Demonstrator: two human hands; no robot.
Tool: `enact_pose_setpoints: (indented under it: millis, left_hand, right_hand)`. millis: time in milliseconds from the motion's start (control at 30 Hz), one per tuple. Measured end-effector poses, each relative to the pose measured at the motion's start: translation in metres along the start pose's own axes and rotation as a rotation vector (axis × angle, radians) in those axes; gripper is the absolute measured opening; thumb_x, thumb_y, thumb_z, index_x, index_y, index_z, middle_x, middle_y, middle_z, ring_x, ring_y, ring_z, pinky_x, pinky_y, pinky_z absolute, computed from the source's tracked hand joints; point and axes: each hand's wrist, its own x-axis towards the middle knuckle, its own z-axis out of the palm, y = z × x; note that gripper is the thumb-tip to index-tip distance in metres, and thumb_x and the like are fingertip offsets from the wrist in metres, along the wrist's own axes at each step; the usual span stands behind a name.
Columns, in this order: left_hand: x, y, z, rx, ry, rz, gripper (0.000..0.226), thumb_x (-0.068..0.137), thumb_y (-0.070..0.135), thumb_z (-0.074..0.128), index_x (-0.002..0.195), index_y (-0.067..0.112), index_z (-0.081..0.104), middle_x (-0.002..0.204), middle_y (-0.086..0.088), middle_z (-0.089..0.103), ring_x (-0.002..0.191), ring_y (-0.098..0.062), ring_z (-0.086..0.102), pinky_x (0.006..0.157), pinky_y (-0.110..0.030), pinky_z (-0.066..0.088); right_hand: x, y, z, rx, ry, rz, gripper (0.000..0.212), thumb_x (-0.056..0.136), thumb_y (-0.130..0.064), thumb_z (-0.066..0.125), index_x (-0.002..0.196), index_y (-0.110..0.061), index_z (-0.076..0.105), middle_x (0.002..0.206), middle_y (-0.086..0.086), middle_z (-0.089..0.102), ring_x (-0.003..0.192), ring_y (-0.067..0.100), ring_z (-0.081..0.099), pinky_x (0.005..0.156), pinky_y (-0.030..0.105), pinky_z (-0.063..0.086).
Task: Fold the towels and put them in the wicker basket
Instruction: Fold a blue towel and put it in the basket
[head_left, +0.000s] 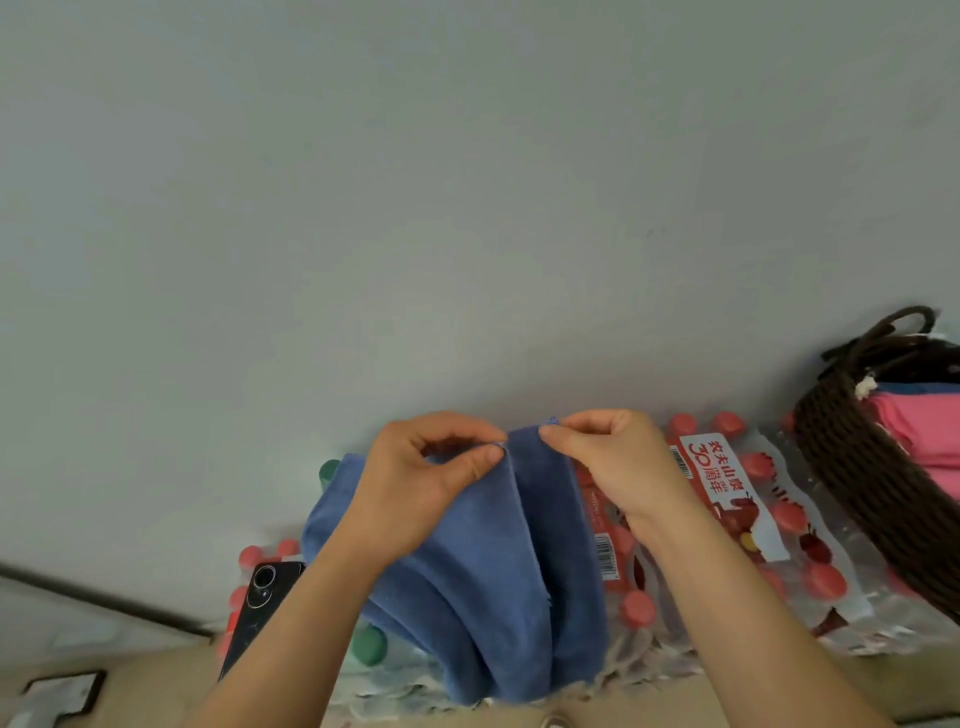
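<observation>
Head view: your left hand (415, 483) and right hand (618, 462) each pinch a top corner of the blue towel (493, 571), hanging in folds over shrink-wrapped red-capped bottles (753, 519). Wicker basket (862, 478) sits right of the towel, pink towel (919, 431) inside; phone (262, 597) left of it.

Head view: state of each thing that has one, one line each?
blue towel: held up by its top edge, hanging in loose folds, not yet folded flat
left hand: pinching the towel's top edge
right hand: pinching the towel's top edge
wicker basket: already holds folded pink and blue cloth
water bottle packs: wrapped, caps on
phone: lying camera side up
</observation>
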Motion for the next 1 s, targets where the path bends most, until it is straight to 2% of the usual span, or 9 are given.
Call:
enact_pose_setpoints:
  millis: [67,167,333,500,667,767,867,1000]
  left_hand:
    - [0.002,0.008,0.007,0.001,-0.015,-0.010,0.023,0.081,-0.001,0.071,0.078,0.022,0.073,0.078,0.015,0.073,0.077,0.003,0.067,0.073,-0.009,0.046]
    - [0.005,0.008,0.017,0.005,0.067,-0.033,0.018,0.081,0.004,0.072,0.080,0.022,0.074,0.079,0.012,0.074,0.077,0.000,0.069,0.071,-0.010,0.048]
    - [0.005,0.002,0.019,-0.003,0.141,-0.052,0.008,0.080,0.008,0.074,0.081,0.016,0.075,0.077,0.007,0.074,0.074,-0.005,0.069,0.069,-0.014,0.051]
    - [0.007,0.000,0.019,-0.006,0.170,-0.069,0.006,0.078,0.010,0.076,0.080,0.015,0.075,0.075,0.003,0.073,0.072,-0.010,0.068,0.068,-0.015,0.051]
    - [0.008,0.000,0.022,0.010,0.172,-0.052,0.008,0.077,0.017,0.077,0.077,0.017,0.069,0.070,-0.002,0.068,0.063,-0.006,0.059,0.061,-0.017,0.049]
    - [0.010,-0.001,0.017,0.040,0.135,-0.055,0.019,0.077,0.026,0.078,0.074,0.012,0.065,0.061,0.001,0.059,0.055,-0.007,0.049,0.053,-0.018,0.043]
    - [0.015,0.000,0.008,0.123,0.037,-0.031,0.031,0.077,0.036,0.074,0.072,0.007,0.064,0.055,0.008,0.051,0.051,-0.005,0.041,0.049,-0.017,0.035]
    - [0.019,0.005,-0.001,0.096,-0.079,-0.071,0.044,0.078,0.046,0.063,0.066,0.003,0.061,0.054,0.004,0.043,0.051,-0.007,0.035,0.048,-0.018,0.030]
  right_hand:
    - [-0.007,-0.006,0.004,0.051,-0.089,-0.036,0.008,0.082,-0.019,0.074,0.088,-0.016,0.077,0.085,-0.003,0.075,0.086,0.012,0.071,0.082,0.032,0.055]
    - [-0.016,-0.008,0.008,0.107,-0.231,-0.070,0.014,0.087,-0.017,0.068,0.098,-0.014,0.076,0.095,0.001,0.075,0.094,0.016,0.070,0.089,0.037,0.054]
    - [-0.020,-0.008,0.007,0.093,-0.239,-0.099,0.017,0.088,-0.019,0.067,0.103,-0.018,0.075,0.101,-0.002,0.074,0.100,0.014,0.068,0.094,0.041,0.051]
    - [-0.023,-0.010,0.009,0.085,-0.229,-0.110,0.016,0.089,-0.018,0.064,0.099,-0.023,0.076,0.097,-0.005,0.075,0.097,0.011,0.068,0.090,0.035,0.050]
    - [-0.024,-0.018,0.009,0.145,-0.260,-0.139,0.012,0.086,-0.018,0.068,0.094,-0.015,0.076,0.095,0.002,0.075,0.096,0.016,0.070,0.092,0.036,0.051]
    - [-0.020,-0.019,0.007,0.175,-0.277,-0.155,0.008,0.082,-0.016,0.070,0.088,-0.014,0.076,0.091,0.004,0.075,0.092,0.018,0.070,0.088,0.032,0.051]
    - [-0.016,-0.025,0.003,0.193,-0.344,-0.197,0.009,0.075,-0.019,0.074,0.083,-0.015,0.077,0.087,0.006,0.075,0.086,0.016,0.070,0.078,0.024,0.052]
    - [-0.003,-0.033,-0.003,0.219,-0.470,-0.246,0.007,0.066,-0.017,0.074,0.071,-0.020,0.077,0.076,0.001,0.073,0.076,0.009,0.069,0.068,0.017,0.051]
